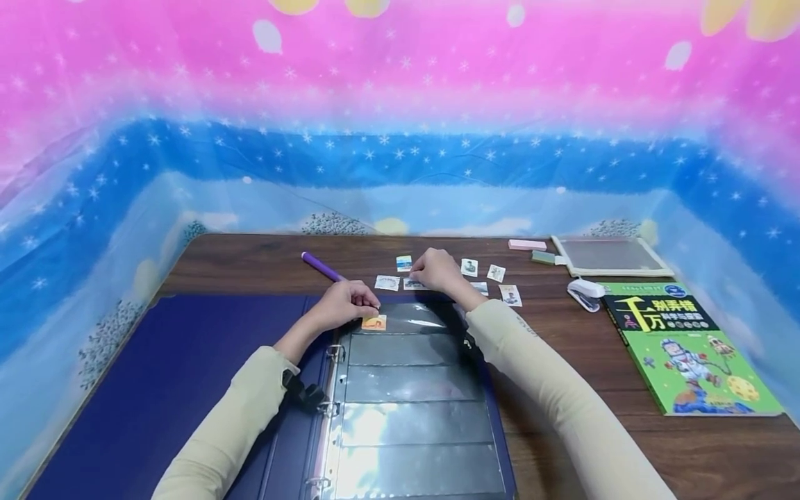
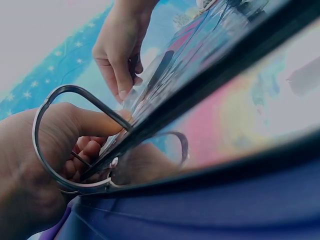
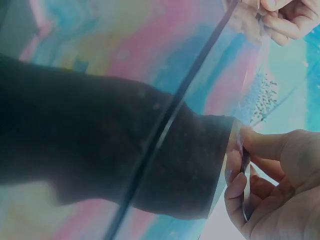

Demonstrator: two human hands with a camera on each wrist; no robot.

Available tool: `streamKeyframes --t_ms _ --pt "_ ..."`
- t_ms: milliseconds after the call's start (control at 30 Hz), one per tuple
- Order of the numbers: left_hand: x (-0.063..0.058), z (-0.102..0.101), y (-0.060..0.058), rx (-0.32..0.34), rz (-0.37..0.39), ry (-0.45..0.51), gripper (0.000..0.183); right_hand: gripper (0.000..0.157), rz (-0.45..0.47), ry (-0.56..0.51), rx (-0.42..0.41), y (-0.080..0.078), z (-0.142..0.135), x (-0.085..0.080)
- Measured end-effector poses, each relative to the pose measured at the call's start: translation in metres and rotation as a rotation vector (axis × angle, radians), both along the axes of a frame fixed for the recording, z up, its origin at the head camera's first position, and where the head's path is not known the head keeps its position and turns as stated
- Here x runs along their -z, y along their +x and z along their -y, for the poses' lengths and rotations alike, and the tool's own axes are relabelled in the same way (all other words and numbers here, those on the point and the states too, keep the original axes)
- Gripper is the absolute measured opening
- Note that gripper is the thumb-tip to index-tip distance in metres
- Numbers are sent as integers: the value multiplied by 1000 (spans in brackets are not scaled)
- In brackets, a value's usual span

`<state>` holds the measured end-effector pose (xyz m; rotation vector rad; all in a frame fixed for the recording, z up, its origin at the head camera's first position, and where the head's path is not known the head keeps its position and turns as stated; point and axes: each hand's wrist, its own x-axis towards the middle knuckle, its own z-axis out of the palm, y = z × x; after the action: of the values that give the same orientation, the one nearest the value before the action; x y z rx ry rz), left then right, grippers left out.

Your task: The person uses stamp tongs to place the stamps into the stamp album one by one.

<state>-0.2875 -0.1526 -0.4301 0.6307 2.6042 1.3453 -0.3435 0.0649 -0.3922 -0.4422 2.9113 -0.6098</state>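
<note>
My left hand [image 1: 346, 304] is at the top left corner of the clear-pocket album page [image 1: 415, 383], beside a binder ring [image 2: 37, 135]. In the left wrist view its thumb and curled fingers pinch the page's edge. An orange stamp [image 1: 374, 322] lies at the top pocket, just under the thumb. Past the page's top edge, my right hand [image 1: 437, 269] pinches a small stamp [image 1: 413, 283], partly covered by the fingertips. In the right wrist view a thin dark piece [image 3: 245, 187] shows edge-on between the fingers of that hand [image 3: 285, 175].
Around the right hand lie several loose stamps [image 1: 470, 267]. A purple pen [image 1: 321, 267] lies behind the navy binder cover [image 1: 187, 375]. Rightward are a pink box [image 1: 527, 244], a green eraser-like block [image 1: 544, 257], a mesh pouch [image 1: 612, 255], a white stapler [image 1: 585, 293] and a green book [image 1: 694, 354].
</note>
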Motion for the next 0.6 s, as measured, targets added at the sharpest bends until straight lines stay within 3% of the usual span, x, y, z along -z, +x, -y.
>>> streamKeyframes --t_ms 433,600 --pt "0 0 -1 -3 6 -2 9 18 79 -27 -1 -3 -4 -1" --pt "1 0 -1 5 -8 8 7 22 76 -82 -5 -3 -11 -12"
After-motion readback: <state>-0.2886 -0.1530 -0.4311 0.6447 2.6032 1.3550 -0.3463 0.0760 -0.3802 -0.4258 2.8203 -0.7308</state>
